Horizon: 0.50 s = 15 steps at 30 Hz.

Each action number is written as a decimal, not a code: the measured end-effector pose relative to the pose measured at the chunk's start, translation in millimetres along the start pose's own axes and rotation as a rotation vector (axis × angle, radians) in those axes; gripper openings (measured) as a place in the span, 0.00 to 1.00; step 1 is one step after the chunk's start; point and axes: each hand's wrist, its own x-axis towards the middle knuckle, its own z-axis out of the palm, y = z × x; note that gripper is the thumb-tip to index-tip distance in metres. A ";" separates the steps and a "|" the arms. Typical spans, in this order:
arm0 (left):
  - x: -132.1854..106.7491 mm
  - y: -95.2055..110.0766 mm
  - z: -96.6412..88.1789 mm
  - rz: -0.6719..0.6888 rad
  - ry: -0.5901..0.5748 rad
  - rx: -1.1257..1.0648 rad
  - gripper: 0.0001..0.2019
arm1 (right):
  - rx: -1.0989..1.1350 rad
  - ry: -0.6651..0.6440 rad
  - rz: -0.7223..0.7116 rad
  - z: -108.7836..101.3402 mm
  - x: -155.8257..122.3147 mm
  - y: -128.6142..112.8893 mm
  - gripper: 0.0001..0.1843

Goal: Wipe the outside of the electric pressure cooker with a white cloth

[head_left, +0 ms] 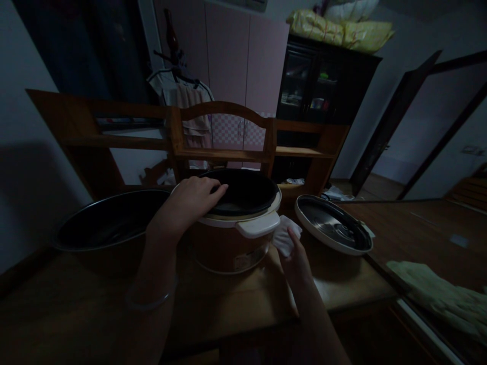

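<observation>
A brown rice cooker (228,246) with a cream rim and a dark inner pot (247,190) stands on the wooden table (95,304). My left hand (186,205) rests on the cooker's left rim, fingers curled over the pot's edge. My right hand (294,256) is closed on a crumpled white cloth (284,237), pressed against the cooker's right side just below its cream handle (261,225).
A large dark basin (110,220) sits left of the cooker. The cooker's lid (333,225) lies upturned to the right. A pale green cloth (441,296) lies at the lower right. A wooden shelf unit (224,132) stands behind the table.
</observation>
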 end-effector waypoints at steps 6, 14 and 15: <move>-1.3 -1.1 0.5 0.006 0.026 -0.019 0.24 | 0.096 0.038 0.131 -3.4 4.8 -10.0 0.13; 1.8 -4.6 3.3 0.012 0.007 -0.059 0.23 | 0.115 0.069 0.201 -9.7 12.1 -16.5 0.10; 2.1 -4.9 3.4 0.006 0.003 -0.077 0.23 | 0.110 0.064 0.209 -11.2 12.4 -17.1 0.11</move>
